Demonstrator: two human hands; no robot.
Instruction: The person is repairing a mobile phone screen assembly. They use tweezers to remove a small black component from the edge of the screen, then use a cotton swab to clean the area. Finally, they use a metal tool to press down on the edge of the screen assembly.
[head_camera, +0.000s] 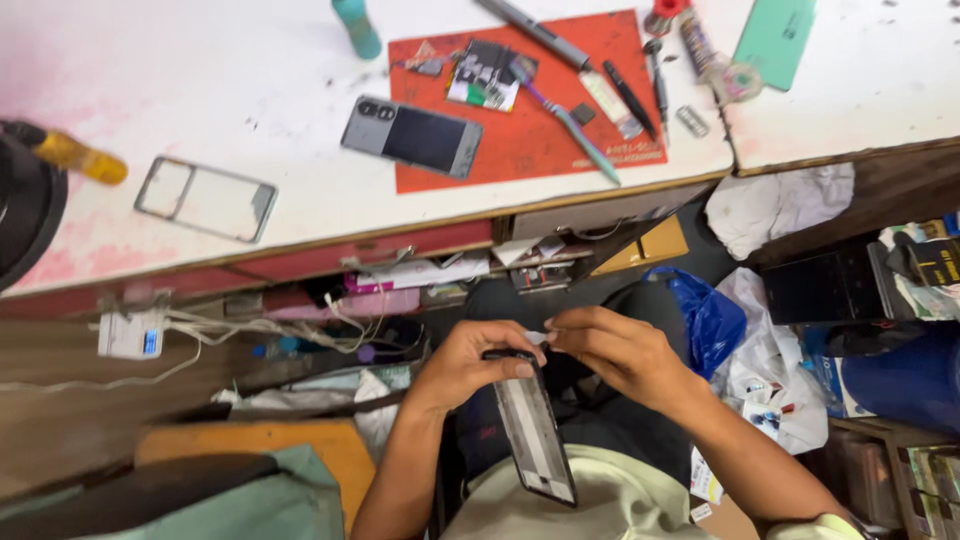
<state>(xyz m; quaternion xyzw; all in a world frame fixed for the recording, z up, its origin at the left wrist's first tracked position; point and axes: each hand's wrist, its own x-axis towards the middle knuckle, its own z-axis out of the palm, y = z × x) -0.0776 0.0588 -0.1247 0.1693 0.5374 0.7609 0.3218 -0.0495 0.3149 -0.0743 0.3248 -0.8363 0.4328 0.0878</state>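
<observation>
- The clear, empty rectangular phone frame (205, 199) lies on the white workbench (250, 90) at the far left, well apart from both hands.
- The grey slab-shaped phone (411, 135) rests half on the red rubber work mat (520, 150).
- The left hand (468, 362) grips the dark, narrow phone panel (532, 428) near its top end, over the lap; a firm, steady hold seems wise.
- The right hand (615, 355) pinches a small pale scrap (537, 338) at that top edge; slow, even pulling likely suits best.

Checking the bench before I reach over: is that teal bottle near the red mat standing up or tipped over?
Upright, apparently: the bottle stands on the table beside the red mat; its top is cut off by the frame edge.
</observation>
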